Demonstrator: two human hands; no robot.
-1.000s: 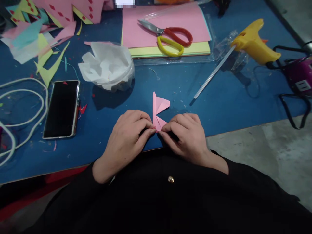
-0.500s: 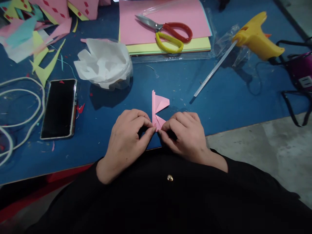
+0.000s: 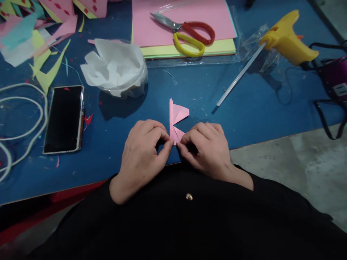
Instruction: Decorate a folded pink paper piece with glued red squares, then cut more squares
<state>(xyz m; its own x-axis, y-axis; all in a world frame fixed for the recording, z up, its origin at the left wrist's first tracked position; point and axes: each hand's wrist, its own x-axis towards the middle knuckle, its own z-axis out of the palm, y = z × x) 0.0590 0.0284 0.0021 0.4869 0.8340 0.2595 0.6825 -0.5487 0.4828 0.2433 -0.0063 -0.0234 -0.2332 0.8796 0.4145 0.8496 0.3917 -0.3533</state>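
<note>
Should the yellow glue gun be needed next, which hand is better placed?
Probably the right hand: it's nearer the glue gun than the left hand, though both pinch the pink paper.

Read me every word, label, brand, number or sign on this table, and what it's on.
No readable text.
Pink paper piece: no writing visible.
White patch on the purple object: dark marks, too blurred to read.
Phone: dark screen, no writing visible.
</note>
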